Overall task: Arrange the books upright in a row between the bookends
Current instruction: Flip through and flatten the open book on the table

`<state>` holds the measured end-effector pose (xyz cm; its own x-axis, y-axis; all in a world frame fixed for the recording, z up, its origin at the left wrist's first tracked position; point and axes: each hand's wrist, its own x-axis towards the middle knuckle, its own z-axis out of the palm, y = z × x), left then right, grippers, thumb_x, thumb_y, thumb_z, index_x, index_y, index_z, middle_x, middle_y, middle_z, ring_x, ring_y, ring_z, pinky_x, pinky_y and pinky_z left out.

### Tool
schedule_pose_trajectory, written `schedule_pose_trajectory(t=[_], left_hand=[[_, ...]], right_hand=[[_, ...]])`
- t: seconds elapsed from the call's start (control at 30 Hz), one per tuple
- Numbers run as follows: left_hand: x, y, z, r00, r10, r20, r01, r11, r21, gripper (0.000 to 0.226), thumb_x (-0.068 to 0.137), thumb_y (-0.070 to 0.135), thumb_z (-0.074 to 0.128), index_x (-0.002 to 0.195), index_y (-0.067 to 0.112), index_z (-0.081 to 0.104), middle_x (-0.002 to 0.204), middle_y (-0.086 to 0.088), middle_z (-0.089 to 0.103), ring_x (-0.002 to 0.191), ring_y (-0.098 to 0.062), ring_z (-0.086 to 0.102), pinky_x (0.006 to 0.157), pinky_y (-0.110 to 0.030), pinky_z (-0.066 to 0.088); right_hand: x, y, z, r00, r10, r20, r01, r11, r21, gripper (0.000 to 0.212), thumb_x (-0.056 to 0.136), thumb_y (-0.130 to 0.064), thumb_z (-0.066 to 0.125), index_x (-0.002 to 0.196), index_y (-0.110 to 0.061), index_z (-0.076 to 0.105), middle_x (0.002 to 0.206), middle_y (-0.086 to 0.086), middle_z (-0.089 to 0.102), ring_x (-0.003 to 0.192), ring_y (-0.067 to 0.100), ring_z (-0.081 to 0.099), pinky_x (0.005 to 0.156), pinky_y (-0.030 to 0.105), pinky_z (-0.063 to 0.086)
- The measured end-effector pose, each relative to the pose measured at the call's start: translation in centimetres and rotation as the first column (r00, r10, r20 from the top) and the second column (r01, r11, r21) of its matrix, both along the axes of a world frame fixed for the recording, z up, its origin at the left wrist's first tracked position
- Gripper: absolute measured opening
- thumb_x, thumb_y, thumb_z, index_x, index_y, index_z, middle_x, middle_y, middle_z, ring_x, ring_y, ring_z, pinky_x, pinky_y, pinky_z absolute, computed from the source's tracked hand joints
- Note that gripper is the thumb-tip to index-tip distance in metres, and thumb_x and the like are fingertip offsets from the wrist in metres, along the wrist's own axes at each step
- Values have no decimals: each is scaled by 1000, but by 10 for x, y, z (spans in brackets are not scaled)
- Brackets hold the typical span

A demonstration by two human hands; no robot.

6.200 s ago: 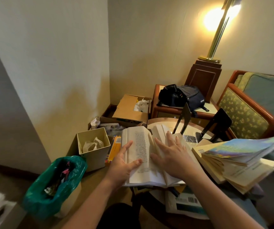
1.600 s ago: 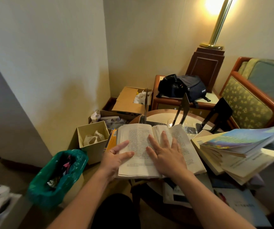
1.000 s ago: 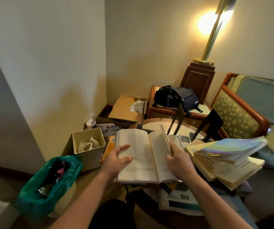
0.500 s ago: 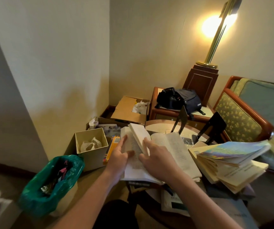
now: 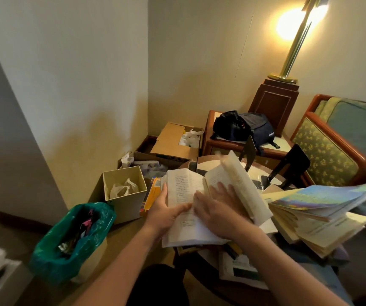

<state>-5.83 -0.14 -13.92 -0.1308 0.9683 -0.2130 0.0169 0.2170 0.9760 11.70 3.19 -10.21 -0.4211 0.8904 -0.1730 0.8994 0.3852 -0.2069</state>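
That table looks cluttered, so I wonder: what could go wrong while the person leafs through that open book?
1. The stack beside the right hand is fanned and tilted; a nudge from the arm might slide it off.
2. Pages of the book are blurred mid-turn; one could crease.
3. The bookends stand just behind; pushing the book forward might topple them.

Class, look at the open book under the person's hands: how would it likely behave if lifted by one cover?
The open book would likely flop and splay: a sheaf of its pages stands up loosely beside the right hand. It seems bendy: its pages curve where the left hand grips. Probably light enough for one hand, judging by its size.
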Motion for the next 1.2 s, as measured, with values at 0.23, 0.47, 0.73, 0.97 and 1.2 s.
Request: schedule_pose_trajectory(t=[0.23,0.47,0.73,0.97,1.2], left_hand=[[3,8,-16,977,-17,-214,16,1000,-6,115,82,26,80,158,31,-7,152,0,43,132,-20,50,109,-49,45],[14,7,-17,613,-157,-775,106,988,-116,72,100,53,42,155,47,-5,166,2,-15,152,-35,-6,122,-60,4],[23,22,-2,126,-283,-951,319,919,-231,54,108,40,14,157,33,-7,164,17,-10,153,-15,-11,118,-63,-13],[25,59,1,213,-278,-937,256,941,-221,52,109,33,14,159,26,0,167,11,-2,154,-16,-5,121,-60,-7],[37,-9,8,17,-219,-976,366,909,-197,54,108,34,14,158,16,5,167,0,4,154,-15,0,123,-54,-7]], right_hand=[[26,23,-30,994,-108,35,109,993,-34,80,81,-89,32,150,-63,-1,164,-5,-26,152,34,-18,115,70,-10],[28,27,-42,993,-117,1,117,993,-29,81,78,-92,27,146,-67,-8,163,-6,-28,151,35,-22,112,67,-18],[29,28,-48,993,-115,-30,114,993,-5,81,79,-92,25,148,-65,-9,164,-5,-28,150,35,-23,109,63,-23],[31,30,-46,991,-123,-45,119,989,-83,82,80,-91,29,147,-65,-8,164,-5,-28,149,36,-26,110,67,-23],[29,32,-49,990,-133,-40,131,990,-58,83,78,-93,27,147,-65,-11,164,-3,-27,149,38,-25,111,68,-21]])
